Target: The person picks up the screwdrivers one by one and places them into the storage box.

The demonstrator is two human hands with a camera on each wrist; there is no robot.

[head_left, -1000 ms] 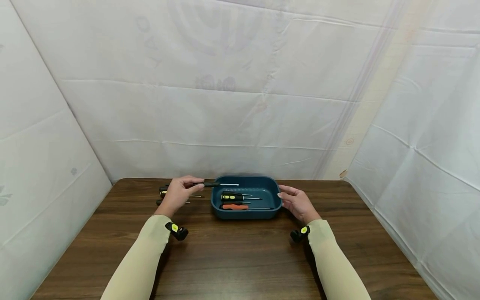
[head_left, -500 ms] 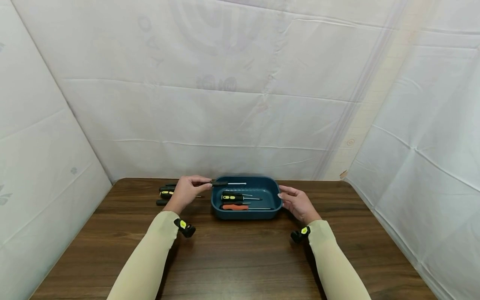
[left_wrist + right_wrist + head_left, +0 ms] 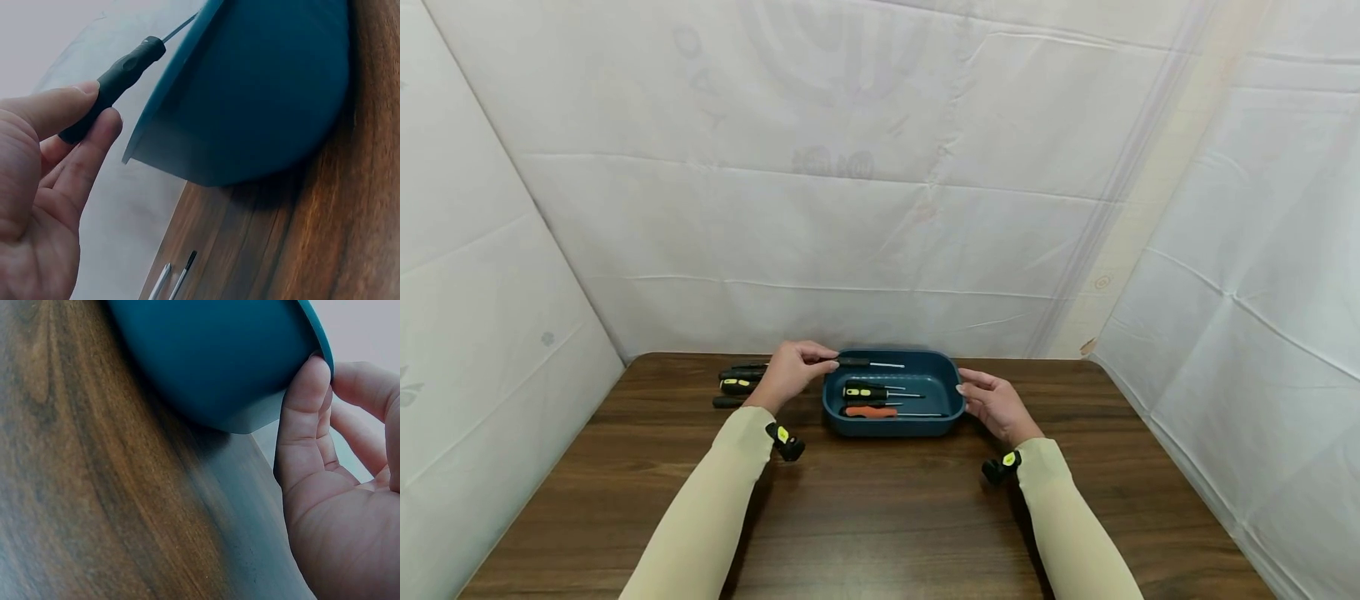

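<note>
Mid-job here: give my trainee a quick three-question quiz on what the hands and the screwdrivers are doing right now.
1. True or false: the left hand pinches a black screwdriver over the blue tray.
2. What does the right hand touch? A) tray's right rim B) orange screwdriver C) nothing
3. How many screwdrivers lie inside the tray?

Key: 1 true. 2 A. 3 two: the yellow-and-black screwdriver and the orange-handled screwdriver.

A brown wooden table (image 3: 880, 517) stands with white sheets (image 3: 850, 167) hanging behind and beside it, and a few black screwdrivers (image 3: 733, 387), one with some yellow on it, lie on the table at the left.
</note>
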